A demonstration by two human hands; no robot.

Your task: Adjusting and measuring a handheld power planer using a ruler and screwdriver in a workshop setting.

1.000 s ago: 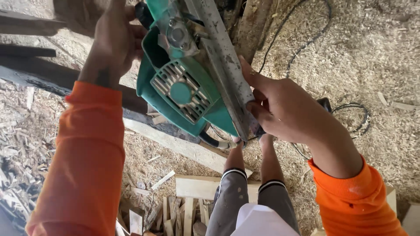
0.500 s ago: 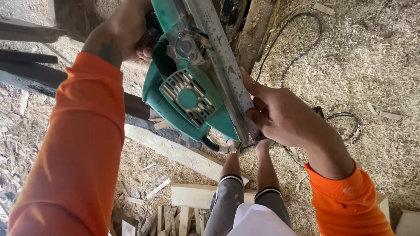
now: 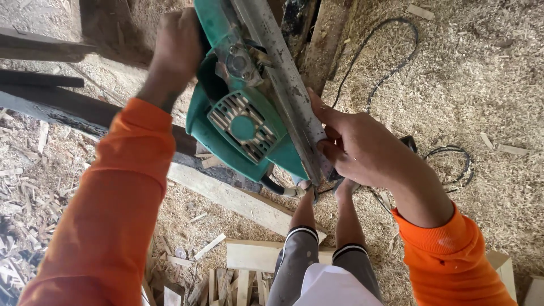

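Seen from above, my left hand (image 3: 178, 48) clenches the rear handle of the green electric planer (image 3: 243, 122), tilting it up off the sawdust floor (image 3: 481, 85). My right hand (image 3: 362, 150) grips its grey metal sole (image 3: 283, 85), steadying the edge; the black cord (image 3: 391, 62) trails behind.

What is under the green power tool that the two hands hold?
Under the green power tool lie a pale plank, dark beams, the person's legs and sawdust. The left hand and right hand grip it. Its body covers whatever lies directly beneath it.
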